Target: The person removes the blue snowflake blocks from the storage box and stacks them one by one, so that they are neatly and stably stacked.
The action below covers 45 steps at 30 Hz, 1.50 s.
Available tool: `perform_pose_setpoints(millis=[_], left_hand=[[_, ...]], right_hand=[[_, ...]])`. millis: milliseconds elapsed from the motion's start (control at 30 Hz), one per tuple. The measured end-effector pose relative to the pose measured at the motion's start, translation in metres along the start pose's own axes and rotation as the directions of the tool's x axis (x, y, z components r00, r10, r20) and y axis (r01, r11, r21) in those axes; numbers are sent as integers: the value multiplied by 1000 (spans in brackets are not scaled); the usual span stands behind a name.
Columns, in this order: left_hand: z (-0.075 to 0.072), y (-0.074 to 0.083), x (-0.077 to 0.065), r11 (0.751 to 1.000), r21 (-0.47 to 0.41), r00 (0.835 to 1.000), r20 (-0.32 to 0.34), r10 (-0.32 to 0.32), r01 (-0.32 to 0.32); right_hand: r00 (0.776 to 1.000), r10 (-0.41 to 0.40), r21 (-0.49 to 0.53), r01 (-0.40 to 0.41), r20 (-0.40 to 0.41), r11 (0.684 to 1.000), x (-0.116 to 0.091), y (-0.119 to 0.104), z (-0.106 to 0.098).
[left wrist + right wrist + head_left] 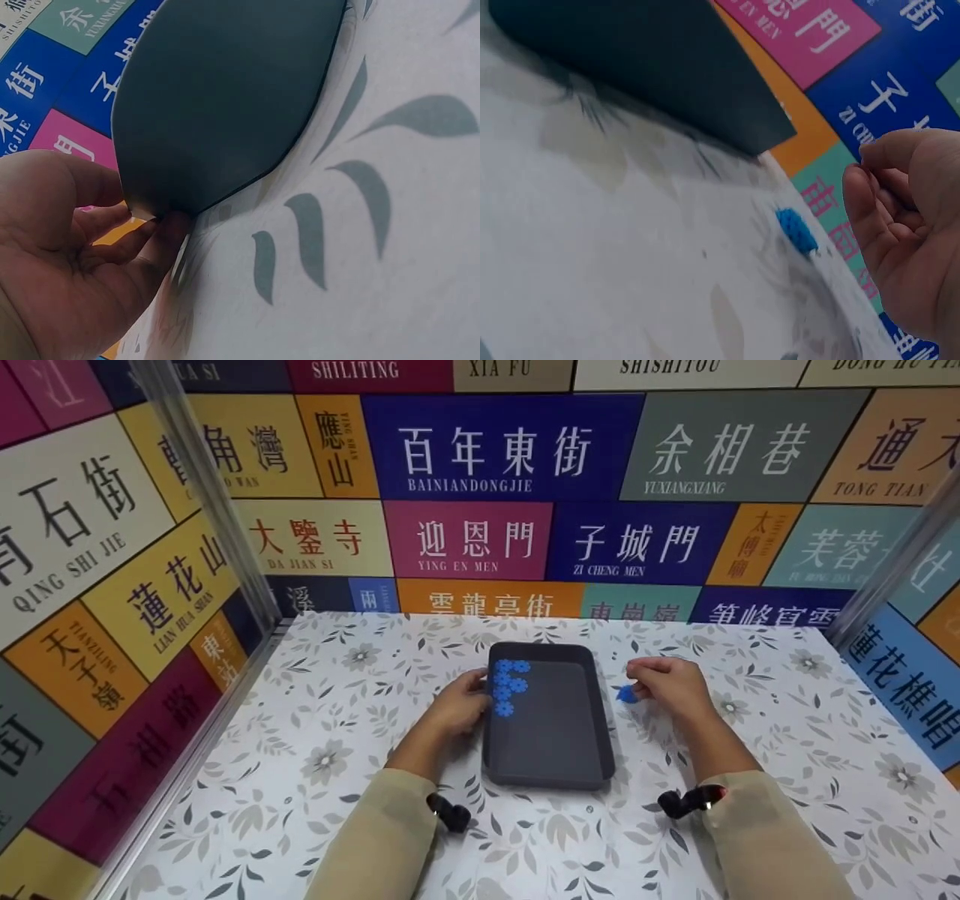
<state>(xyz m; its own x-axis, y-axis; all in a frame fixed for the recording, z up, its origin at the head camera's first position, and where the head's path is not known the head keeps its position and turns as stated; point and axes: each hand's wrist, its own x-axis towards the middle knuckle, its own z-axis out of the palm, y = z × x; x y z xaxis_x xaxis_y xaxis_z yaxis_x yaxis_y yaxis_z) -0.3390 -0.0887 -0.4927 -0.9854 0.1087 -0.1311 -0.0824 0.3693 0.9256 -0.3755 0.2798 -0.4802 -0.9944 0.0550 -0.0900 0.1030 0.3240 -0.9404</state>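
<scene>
A dark grey rectangular tray (555,735) lies on the patterned tabletop. Several small blue flower-shaped pieces (512,685) are grouped in its upper left part. My left hand (463,703) grips the tray's left side; the left wrist view shows fingers and thumb (97,187) at the wall's lower corner. To the right of the tray is my right hand (671,684), its fingers curled and thumb against the index finger, with nothing visible between them. A blue textured piece (796,230) sits on the table just below these fingertips, apart from them in the right wrist view.
A white tablecloth (330,705) with grey leaves and flowers covers the table. Panels of colourful street-name signs (502,450) rise behind and at both sides. Metal corner posts (225,525) stand at the table's back corners. Small black cameras (454,813) are worn at both wrists.
</scene>
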Motion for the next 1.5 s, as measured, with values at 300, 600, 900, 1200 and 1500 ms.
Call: perform_pose_setpoints(millis=[300, 600, 900, 1200, 1500], left_hand=[[1, 0, 1, 999, -34, 1000, -1, -4, 4], [0, -1, 2, 1000, -25, 1000, 4, -18, 19], [-1, -1, 1, 1000, -20, 1000, 2, -5, 5], [2, 2, 0, 999, -31, 999, -18, 31, -32], [2, 2, -2, 1000, 7, 999, -44, 18, -17]], right_hand=[[993, -90, 134, 80, 76, 988, -17, -37, 32], [977, -123, 295, 67, 176, 953, -20, -61, 60], [951, -58, 342, -51, 304, 938, 2, -73, 101], [958, -9, 292, -78, 285, 953, 40, -77, 126], [986, -123, 63, 116, 115, 991, 59, -49, 142]])
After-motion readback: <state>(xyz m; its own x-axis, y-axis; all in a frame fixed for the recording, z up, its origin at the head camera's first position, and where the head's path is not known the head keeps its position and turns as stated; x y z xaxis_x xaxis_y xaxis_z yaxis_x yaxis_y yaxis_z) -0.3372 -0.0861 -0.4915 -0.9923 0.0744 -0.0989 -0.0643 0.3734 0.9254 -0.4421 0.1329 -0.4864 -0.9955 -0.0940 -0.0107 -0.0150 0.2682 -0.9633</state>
